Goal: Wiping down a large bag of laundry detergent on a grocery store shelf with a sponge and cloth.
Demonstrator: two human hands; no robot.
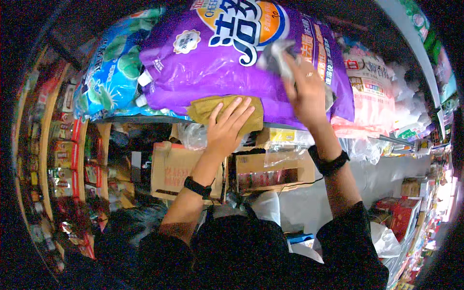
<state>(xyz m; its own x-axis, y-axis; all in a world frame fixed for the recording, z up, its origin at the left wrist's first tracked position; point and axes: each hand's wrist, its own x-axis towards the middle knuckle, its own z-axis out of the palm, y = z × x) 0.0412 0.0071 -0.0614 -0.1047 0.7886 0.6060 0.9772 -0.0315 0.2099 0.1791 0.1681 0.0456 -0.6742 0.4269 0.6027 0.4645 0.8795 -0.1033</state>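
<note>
Across the front lies a large purple plastic bag of laundry detergent (203, 78) with printed writing and white caps at its left end. My left hand (226, 125) holds a mustard-brown cloth (203, 110) against the bag's lower edge, fingers stretched over it; its thumb is hidden. Higher up and to the right, my right hand (308, 90) grips a grey-and-white rag (277, 59) over the purple bag. Motion blurs the rag, so whether it touches the bag is unclear. Black bands circle both wrists.
A blue bag (110, 78) adjoins on the left, a pink-and-white bag (369, 90) on the right. Below the shelf edge stand cardboard boxes (188, 170) and an opened carton (250, 159). Shelves of packaged goods (65, 156) line the left; a red box (402, 217) sits lower right.
</note>
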